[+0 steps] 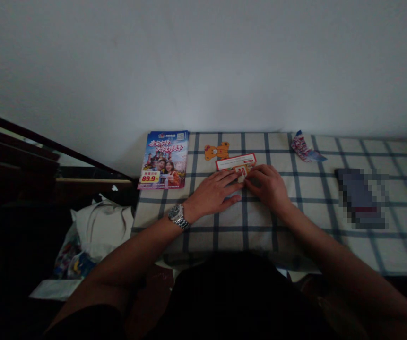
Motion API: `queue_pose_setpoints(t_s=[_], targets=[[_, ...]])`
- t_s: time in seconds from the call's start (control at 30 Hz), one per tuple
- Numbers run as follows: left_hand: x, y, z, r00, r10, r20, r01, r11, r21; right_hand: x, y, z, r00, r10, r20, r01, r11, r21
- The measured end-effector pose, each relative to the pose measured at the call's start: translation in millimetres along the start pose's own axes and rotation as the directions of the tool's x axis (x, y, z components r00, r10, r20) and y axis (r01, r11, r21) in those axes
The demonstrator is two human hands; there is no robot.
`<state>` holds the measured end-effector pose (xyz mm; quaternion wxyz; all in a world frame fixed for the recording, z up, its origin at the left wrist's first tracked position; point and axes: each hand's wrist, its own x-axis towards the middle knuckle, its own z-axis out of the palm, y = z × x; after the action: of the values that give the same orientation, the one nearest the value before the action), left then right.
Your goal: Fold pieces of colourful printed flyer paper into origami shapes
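Note:
A small red-bordered paper card (237, 161) lies on the checked tablecloth (203, 226) in front of me, with a printed white upper strip and a colourful lower part. My left hand (215, 194), with a metal watch at the wrist, rests flat across the lower left of the card, fingers stretched out. At the card's lower right edge, my right hand (269, 186) has its thumb and fingers pinched together. Both hands cover part of the lower print. Just above the card is an orange bear-shaped cutout (216, 151).
A stack of blue flyers (164, 160) sits at the table's left end. Toward the right are a crumpled piece of printed paper (306, 148) and a blurred-out dark flat object (359, 196). White bags (104, 224) stand left of the table, below a dark rail. A wall rises behind.

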<state>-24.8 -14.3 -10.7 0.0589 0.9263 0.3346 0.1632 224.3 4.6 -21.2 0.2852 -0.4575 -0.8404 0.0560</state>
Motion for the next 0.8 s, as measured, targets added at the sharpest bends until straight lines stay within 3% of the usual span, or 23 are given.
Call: queue_pose_setpoints(t_s=[0.17,0.57,0.8], targets=[[-0.4,0.1,1.3,1.000,-0.003,-0.008,0.003,1.000,0.000,3.3,0.1,1.3,1.000,0.030,0.005,-0.029,0.999,-0.039],[0.3,-1.3,-0.2,1.000,0.011,-0.018,-0.011,0.999,-0.030,31.2,29.6,-8.1,0.977,0.212,-0.024,-0.214,0.974,-0.070],[-0.3,-1.3,1.4,1.000,0.005,-0.025,-0.006,0.999,-0.036,36.5,31.5,-8.1,0.970,0.241,-0.032,-0.242,0.967,-0.078]])
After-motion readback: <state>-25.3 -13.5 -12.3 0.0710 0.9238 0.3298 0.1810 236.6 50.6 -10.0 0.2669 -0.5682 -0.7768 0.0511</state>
